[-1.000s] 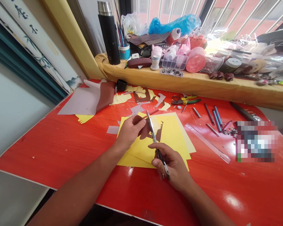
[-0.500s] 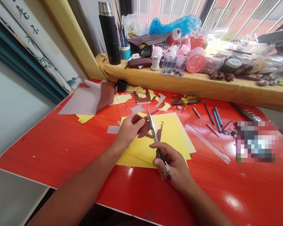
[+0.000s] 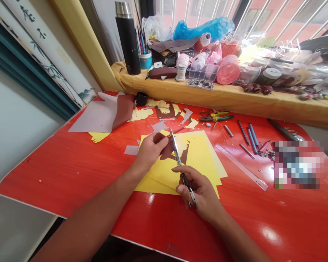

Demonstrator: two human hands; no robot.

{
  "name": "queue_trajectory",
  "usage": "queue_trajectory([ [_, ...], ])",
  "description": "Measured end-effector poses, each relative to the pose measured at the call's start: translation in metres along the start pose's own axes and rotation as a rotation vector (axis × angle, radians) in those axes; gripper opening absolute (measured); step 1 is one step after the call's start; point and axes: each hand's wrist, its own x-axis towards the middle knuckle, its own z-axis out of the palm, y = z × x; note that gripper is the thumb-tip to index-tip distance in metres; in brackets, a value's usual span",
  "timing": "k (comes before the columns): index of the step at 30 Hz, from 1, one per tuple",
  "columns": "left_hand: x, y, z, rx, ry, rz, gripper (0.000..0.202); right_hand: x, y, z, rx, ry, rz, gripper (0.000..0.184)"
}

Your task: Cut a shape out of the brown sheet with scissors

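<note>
My left hand (image 3: 150,149) pinches a small brown paper cut-out (image 3: 168,151) and holds it up over the yellow paper sheets (image 3: 199,154) on the red table (image 3: 71,167). My right hand (image 3: 200,189) is closed round the handles of a pair of scissors (image 3: 179,160). The long blades point away from me and run through the brown piece, right beside my left thumb.
Brown and grey sheets (image 3: 104,112) and yellow scraps (image 3: 142,113) lie at the table's back left. Pliers (image 3: 214,117), metal rods (image 3: 246,134) and a clear ruler (image 3: 240,165) lie to the right. The cloth-covered sill (image 3: 235,96) holds a black flask (image 3: 128,38), a brush cup and craft clutter.
The scissors shifted slightly about the brown piece and came back to almost the same place; both hands stay where they were.
</note>
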Motion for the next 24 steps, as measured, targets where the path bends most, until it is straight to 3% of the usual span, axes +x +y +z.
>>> queue_trajectory([
  [9,-0.0010,0.0019,0.0009,0.012,-0.002,0.002,0.030,0.0011,-0.0005,0.0007,-0.026,0.002,-0.003,0.052],
  [24,0.0030,-0.0074,-0.0045,0.064,-0.001,0.017,0.032,0.0002,-0.0018,0.0009,-0.022,0.014,-0.013,0.041],
])
